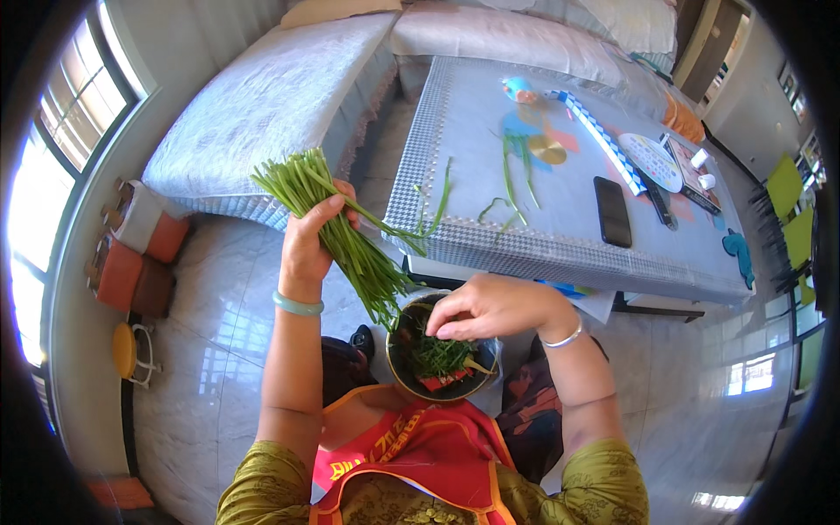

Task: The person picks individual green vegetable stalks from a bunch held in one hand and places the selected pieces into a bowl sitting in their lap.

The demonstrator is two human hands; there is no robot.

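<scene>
My left hand (317, 230) is shut around a thick bunch of long green leafy stalks, like garlic chives (354, 256), held slanting with the cut ends up and left and the leaf tips towards the bin. One stalk sticks out sideways to the right. Over the round bin (392, 367) hangs my right hand (462, 318), fingers curled with thumb near forefinger; whether anything thin is between them cannot be told. Green scraps (441, 354) and a red piece (446, 379) lie inside the bin. Several loose green leaves (509, 174) lie on the covered table (459, 118).
On the table are a black smartphone (612, 211), a remote control (658, 203), a blue-and-white strip (600, 139), an oval tray (650, 162) and a blue toy (518, 89). A covered sofa (262, 118) stands beyond. Small stools (125, 351) line the left wall.
</scene>
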